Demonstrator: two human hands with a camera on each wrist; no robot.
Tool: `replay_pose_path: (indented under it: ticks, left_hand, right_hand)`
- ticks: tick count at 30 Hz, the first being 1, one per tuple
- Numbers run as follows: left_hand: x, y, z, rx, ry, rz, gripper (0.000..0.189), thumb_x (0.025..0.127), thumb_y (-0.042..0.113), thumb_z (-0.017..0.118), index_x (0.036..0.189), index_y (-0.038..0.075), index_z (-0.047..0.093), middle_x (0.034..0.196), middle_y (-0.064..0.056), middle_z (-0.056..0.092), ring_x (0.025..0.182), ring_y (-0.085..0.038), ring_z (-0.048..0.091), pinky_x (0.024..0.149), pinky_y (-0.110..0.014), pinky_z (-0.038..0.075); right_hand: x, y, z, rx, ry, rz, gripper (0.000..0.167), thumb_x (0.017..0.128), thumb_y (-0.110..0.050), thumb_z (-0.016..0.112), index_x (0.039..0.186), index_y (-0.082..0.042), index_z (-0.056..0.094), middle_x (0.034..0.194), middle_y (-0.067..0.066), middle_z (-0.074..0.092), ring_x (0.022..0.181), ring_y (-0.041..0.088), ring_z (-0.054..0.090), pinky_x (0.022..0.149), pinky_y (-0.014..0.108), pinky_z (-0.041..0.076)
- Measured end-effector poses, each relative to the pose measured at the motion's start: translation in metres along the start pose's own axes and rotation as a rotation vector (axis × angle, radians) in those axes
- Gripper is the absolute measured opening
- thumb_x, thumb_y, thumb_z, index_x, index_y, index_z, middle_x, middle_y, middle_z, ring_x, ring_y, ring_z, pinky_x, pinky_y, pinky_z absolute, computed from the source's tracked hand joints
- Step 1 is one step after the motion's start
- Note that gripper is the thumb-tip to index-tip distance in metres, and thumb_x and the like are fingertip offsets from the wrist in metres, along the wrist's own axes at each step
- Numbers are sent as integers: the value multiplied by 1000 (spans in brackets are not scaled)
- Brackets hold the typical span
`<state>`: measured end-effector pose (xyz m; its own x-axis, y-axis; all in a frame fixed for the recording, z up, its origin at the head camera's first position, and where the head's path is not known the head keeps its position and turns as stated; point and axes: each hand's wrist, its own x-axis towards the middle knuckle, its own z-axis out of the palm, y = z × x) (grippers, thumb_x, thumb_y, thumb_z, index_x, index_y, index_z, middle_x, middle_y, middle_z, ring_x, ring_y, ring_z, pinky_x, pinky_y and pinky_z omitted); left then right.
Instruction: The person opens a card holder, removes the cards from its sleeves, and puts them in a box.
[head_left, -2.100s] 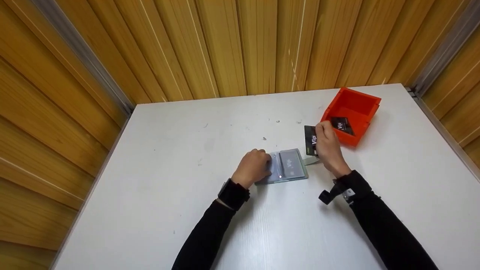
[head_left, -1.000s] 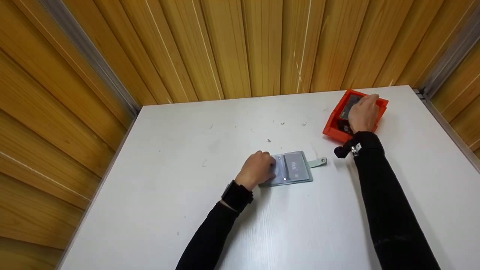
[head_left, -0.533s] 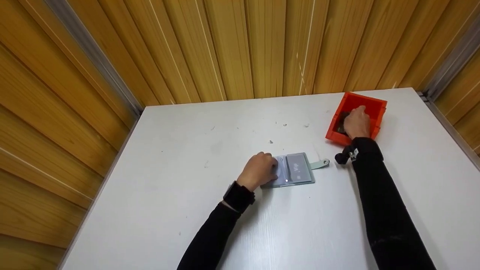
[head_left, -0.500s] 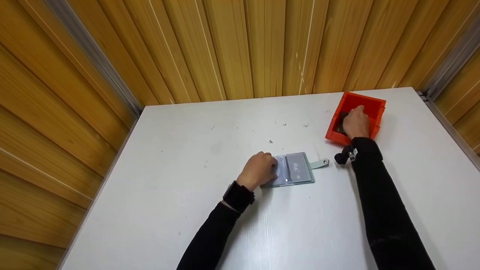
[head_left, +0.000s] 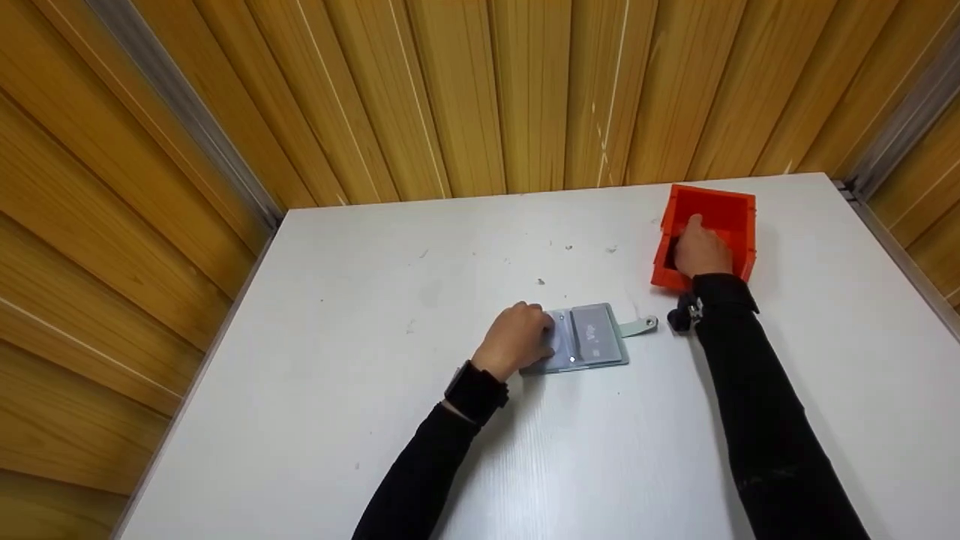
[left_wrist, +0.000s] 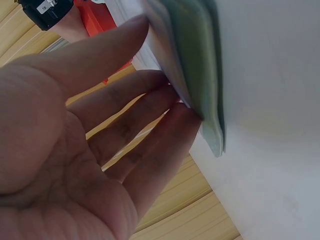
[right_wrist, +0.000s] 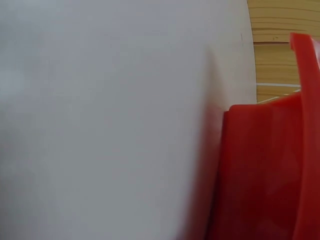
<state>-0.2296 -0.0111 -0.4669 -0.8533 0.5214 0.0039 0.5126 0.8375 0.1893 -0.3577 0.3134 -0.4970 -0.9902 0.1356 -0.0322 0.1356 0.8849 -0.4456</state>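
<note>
A pale green card holder [head_left: 615, 352] lies open on the table, its clear sleeve holding a grey card marked "Vip" [head_left: 591, 328]. My left hand [head_left: 512, 339] holds it at its left part. In the left wrist view, the thumb and fingertips of that left hand [left_wrist: 95, 135] meet the holder's pages [left_wrist: 192, 55]. My right hand [head_left: 701, 250] reaches down into a red bin [head_left: 720, 208], where its fingertips are hidden. A small dark patch shows beside them, too covered to make out. The right wrist view has only the bin's red wall [right_wrist: 260, 170], not the hand.
A strap with a snap [head_left: 640, 326] sticks out from the holder's right side, towards the bin. The white table [head_left: 375, 300] ends at a wood-patterned wall [head_left: 450, 97]. A small camera [head_left: 681, 319] juts from the right wrist.
My right hand first had a dark Vip card near the holder, then went into the bin, where a card was seen. The bin has since shifted slightly left and turned. My left hand stayed put.
</note>
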Motion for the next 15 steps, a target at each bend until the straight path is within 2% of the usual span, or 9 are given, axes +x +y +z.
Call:
replay_pose_path:
  ticks: [5, 10, 15]
  left_hand:
    - [0, 0, 0, 15, 1, 1, 28, 81, 21, 89, 105, 8, 82, 96, -5, 75, 90, -20, 66, 82, -32, 55]
    - [1, 0, 1, 18, 3, 0, 27, 82, 22, 89, 105, 9, 82, 96, -5, 75, 91, -21, 67, 83, -32, 55]
    - [1, -1, 1, 18, 0, 1, 27, 82, 21, 88, 105, 9, 82, 97, -5, 75, 92, -22, 68, 84, -33, 56]
  right_hand:
    - [-3, -4, 1, -48, 70, -3, 31, 106, -10, 41, 129, 11, 41, 112, 43, 55, 101, 62, 57, 93, 73, 48]
    - [-6, -7, 1, -97, 104, 19, 38, 105, -15, 51, 132, 11, 46, 125, 39, 43, 109, 59, 51, 96, 73, 47]
    - [-8, -7, 3, -76, 112, 24, 40, 105, -16, 54, 134, 11, 48, 125, 39, 42, 108, 59, 52, 97, 74, 46]
